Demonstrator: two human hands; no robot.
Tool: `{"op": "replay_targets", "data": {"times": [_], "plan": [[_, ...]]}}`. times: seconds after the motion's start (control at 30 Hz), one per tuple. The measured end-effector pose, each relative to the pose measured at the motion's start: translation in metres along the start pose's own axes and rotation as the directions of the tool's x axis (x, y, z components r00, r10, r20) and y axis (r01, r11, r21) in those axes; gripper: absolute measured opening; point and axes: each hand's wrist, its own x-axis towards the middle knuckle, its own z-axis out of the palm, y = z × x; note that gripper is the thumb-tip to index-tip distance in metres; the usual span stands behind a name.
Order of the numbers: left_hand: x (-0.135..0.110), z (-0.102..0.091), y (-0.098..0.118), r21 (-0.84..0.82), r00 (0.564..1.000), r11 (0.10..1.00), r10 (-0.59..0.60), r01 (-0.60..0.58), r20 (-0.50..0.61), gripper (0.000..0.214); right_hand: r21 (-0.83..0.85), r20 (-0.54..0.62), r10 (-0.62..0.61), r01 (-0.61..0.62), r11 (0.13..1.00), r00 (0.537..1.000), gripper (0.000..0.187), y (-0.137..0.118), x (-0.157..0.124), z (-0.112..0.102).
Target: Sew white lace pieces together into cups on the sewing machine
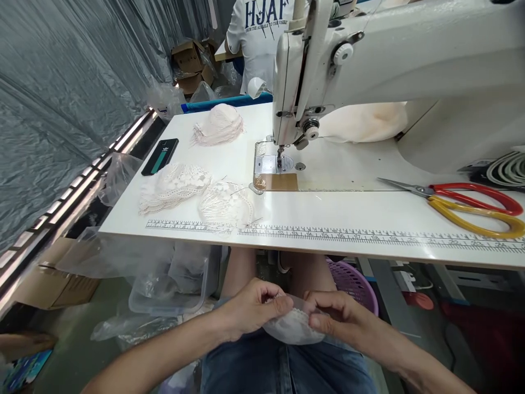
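White fabric piece (pixel 293 330) hangs over the lap (pixel 262 364), below the tabletop (pixel 348 209), gripped at its edge by the left hand (pixel 259 309) and the right hand (pixel 343 317), fingers closed on it. The step in hand looks like working that edge by fingertip; the next move likely calls for an even, gentle hold. A dark phone (pixel 159 157) bears an Adidas-like logo, the ruler scale (pixel 328 234) numbers, and a co-worker's shirt (pixel 258 57) "HJAF" above smaller print ending "TO THE VISIBLE".
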Motion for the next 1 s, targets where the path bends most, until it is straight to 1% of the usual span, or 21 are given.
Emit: {"op": "replay_targets", "data": {"times": [0.23,0.33,0.47,0.53,0.6,0.67,0.73,0.77,0.8,0.83,0.87,0.9,0.93,0.97,1.0], "plan": [[-0.002,-0.005,0.001,-0.006,1.0,1.0,-0.013,0.013,-0.004,0.053,0.036,-0.018,0.032,-0.031,0.999,0.999,0.028,-0.002,0.0,-0.001],[-0.002,-0.005,0.005,-0.005,1.0,1.0,-0.012,0.012,0.023,0.051,0.054,-0.018,0.054,-0.053,0.997,0.998,0.025,-0.006,0.001,-0.002],[0.002,-0.003,0.011,-0.023,0.995,0.997,-0.075,0.077,0.06,0.043,0.062,0.005,0.063,-0.063,0.996,0.998,0.024,-0.006,0.003,-0.005],[0.003,-0.001,0.013,-0.048,0.995,0.996,-0.078,0.081,0.061,0.037,0.071,0.027,0.051,-0.053,0.996,0.998,0.023,-0.005,0.003,-0.006],[0.001,0.001,0.018,-0.075,0.997,0.996,-0.048,0.053,0.067,0.031,0.093,0.05,0.029,-0.034,0.995,0.998,0.023,-0.007,0.001,-0.008],[-0.005,0.005,0.028,-0.09,0.996,0.996,-0.007,0.015,0.084,0.024,0.124,0.069,-0.004,-0.005,0.992,0.998,0.025,-0.016,-0.004,-0.01],[-0.013,0.01,0.043,-0.093,0.991,0.995,0.039,-0.027,0.127,0.018,0.128,0.124,-0.09,0.074,0.989,0.988,0.028,-0.028,-0.011,-0.014],[-0.016,0.013,0.051,-0.09,0.984,0.995,0.067,-0.053,0.164,0.015,0.107,0.149,-0.159,0.144,0.984,0.976,0.027,-0.034,-0.014,-0.016],[-0.019,0.015,0.06,-0.084,0.973,0.993,0.1,-0.084,0.208,0.012,0.053,0.137,-0.238,0.233,0.971,0.962,0.024,-0.039,-0.017,-0.019],[-0.02,0.017,0.068,-0.077,0.96,0.99,0.133,-0.118,0.248,0.01,-0.043,0.099,-0.326,0.331,0.943,0.94,0.018,-0.041,-0.018,-0.022],[-0.019,0.017,0.074,-0.074,0.948,0.985,0.168,-0.153,0.27,0.009,-0.174,0.013,-0.424,0.419,0.891,0.906,0.015,-0.043,-0.018,-0.025],[-0.017,0.017,0.079,-0.078,0.943,0.982,0.189,-0.174,0.273,0.009,-0.333,-0.091,-0.523,0.469,0.818,0.848,0.023,-0.042,-0.015,-0.027],[-0.013,0.016,0.082,-0.089,0.948,0.981,0.191,-0.174,0.256,0.011,-0.47,-0.148,-0.615,0.492,0.733,0.774,0.034,-0.041,-0.011,-0.029],[-0.008,0.014,0.084,-0.101,0.958,0.983,0.173,-0.153,0.229,0.013,-0.536,-0.166,-0.685,0.519,0.666,0.709,0.036,-0.039,-0.007,-0.03],[-0.002,0.011,0.085,-0.113,0.969,0.986,0.145,-0.124,0.198,0.017,-0.564,-0.161,-0.717,0.533,0.631,0.679,0.031,-0.038,-0.002,-0.029]]}}
